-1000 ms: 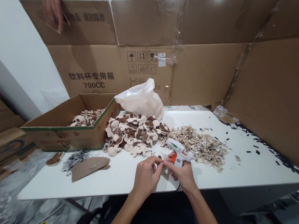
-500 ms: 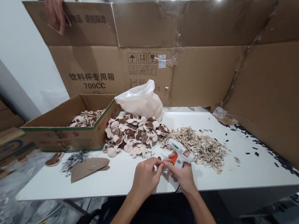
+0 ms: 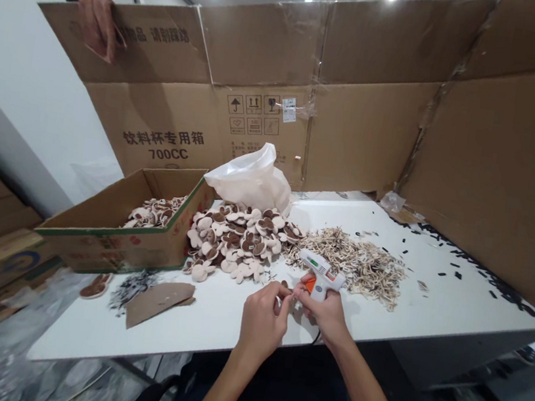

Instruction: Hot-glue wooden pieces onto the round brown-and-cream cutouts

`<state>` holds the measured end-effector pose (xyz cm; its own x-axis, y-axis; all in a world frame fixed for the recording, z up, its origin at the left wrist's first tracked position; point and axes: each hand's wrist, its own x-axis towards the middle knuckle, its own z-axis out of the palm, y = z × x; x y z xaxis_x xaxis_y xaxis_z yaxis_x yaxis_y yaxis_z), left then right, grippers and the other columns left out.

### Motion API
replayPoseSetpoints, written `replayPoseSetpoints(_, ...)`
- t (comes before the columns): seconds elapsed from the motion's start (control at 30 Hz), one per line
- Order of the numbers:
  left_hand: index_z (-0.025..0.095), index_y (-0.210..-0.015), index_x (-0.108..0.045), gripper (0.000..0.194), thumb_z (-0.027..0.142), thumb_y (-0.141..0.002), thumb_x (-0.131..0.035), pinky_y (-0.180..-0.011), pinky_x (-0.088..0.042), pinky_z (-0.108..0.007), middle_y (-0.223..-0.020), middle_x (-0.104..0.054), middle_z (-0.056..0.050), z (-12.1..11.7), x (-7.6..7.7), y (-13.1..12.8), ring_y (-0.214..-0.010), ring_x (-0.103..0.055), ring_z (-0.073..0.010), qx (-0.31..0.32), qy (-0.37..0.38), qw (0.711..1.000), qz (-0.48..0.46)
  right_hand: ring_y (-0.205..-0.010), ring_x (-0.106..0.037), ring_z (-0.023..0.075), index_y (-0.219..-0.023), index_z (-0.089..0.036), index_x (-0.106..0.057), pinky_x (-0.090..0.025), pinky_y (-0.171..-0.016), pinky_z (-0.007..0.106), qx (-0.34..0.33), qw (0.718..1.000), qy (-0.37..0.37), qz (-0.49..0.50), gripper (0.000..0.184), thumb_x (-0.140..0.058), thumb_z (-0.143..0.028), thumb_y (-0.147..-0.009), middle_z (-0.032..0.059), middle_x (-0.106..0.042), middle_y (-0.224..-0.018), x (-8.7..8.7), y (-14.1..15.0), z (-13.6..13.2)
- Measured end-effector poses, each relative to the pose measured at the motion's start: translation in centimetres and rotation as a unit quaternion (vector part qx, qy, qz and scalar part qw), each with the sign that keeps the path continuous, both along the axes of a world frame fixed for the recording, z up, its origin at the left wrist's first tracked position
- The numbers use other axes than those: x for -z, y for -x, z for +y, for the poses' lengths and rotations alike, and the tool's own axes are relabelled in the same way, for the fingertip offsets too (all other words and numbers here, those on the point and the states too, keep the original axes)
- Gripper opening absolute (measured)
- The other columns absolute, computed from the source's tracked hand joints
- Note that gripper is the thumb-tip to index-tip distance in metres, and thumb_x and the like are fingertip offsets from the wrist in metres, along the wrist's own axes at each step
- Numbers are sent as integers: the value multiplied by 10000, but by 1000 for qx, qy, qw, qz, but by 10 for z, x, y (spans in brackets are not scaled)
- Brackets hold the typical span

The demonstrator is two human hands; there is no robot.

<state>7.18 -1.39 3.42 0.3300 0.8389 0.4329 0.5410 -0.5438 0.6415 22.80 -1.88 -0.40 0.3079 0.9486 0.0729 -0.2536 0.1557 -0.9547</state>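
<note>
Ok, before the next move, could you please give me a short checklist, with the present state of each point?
1. Glue gun held by the right hand: ok, gripped.
2. Secure hold by the left hand: cannot tell; whatever is at its fingertips is too small to make out.
3. Front end of the gun pointed away from the left hand: ok, it points toward the heap of fabric pieces.
4. Cord plugged in: cannot tell; only a short stretch shows.
5. Other person's hand away from the work: ok, it is at the cardboard wall's top edge.
</note>
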Motion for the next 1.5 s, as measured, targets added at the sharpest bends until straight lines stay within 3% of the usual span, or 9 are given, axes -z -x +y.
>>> replayPoseSetpoints(0.53,231,-882,-684,140,234,-964,-571,-657,-408,-271,-807,-709,-19,-7,12,-7,-681,-596,-175,-29,26,995,-92,-465,-430,66,-982,-201,-605,-338,-417,195,-29,999,-15,33,473,-909,-426,-698,-26,-650,-734,-1,0,0)
replayPoseSetpoints(0.8,218,-875,-662,151,288,-971,-569,-655,-426,-259,-801,-700,-18,-8,13,-8,-687,-592,-169,-27,68,989,-126,-472,-431,65,-979,-202,-598,-336,-427,198,-49,997,-5,65,451,-905,-394,-712,-22,-655,-766,0,-2,0)
replayPoseSetpoints(1.5,200,-880,-631,197,335,-994,-544,-625,-416,-248,-776,-667,-7,-13,21,-8,-640,-549,-148,-41,81,986,-137,-457,-417,54,-969,-198,-618,-315,-414,191,-44,996,5,80,456,-918,-371,-673,-22,-657,-754,3,-2,2)
